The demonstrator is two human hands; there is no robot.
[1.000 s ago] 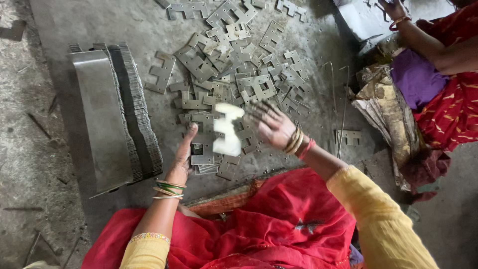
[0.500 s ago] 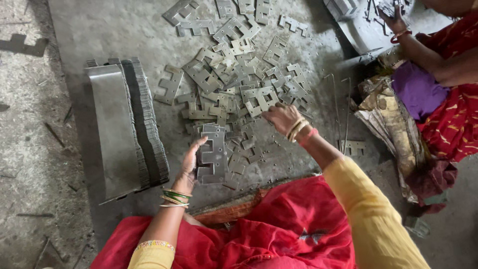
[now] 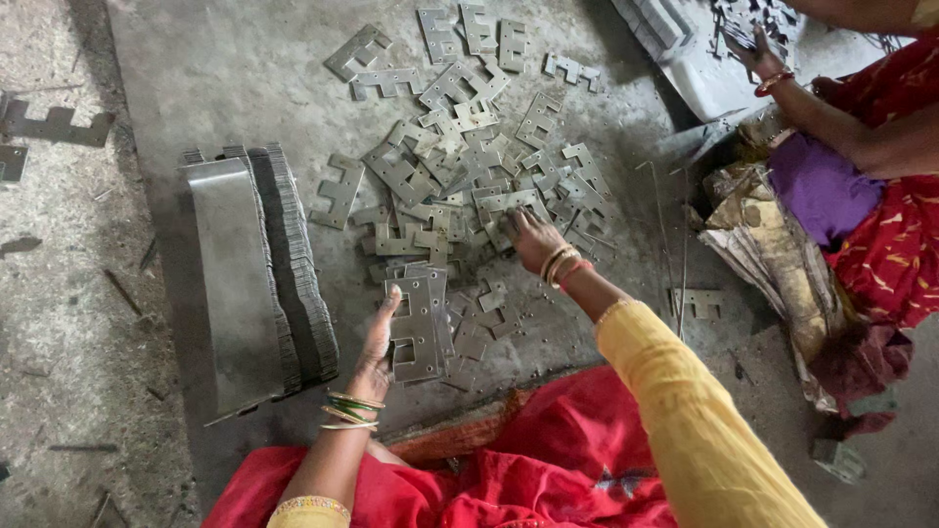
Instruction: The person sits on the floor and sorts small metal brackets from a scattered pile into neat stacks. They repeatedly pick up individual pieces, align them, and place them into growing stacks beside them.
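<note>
My left hand (image 3: pixel 377 347) grips the left edge of a small stack of flat notched metal plates (image 3: pixel 419 323) that rests on the concrete floor in front of me. My right hand (image 3: pixel 533 240) reaches forward into a loose pile of the same grey metal plates (image 3: pixel 460 156), with its fingers closed on a plate at the pile's near edge. Bangles are on both wrists. A yellow sleeve covers my right arm, and red cloth lies over my lap.
A long tidy row of stacked plates (image 3: pixel 264 274) stands on edge to the left. Another person in red (image 3: pixel 880 156) sits at the right, a hand (image 3: pixel 758 54) on a grey tray. Crumpled sacking (image 3: pixel 773 244) lies beside that person. Stray plates (image 3: pixel 54 125) lie at the far left.
The plate my right hand carried a second ago now lies on the stack by my left hand. My right hand has reached back into the loose pile.
</note>
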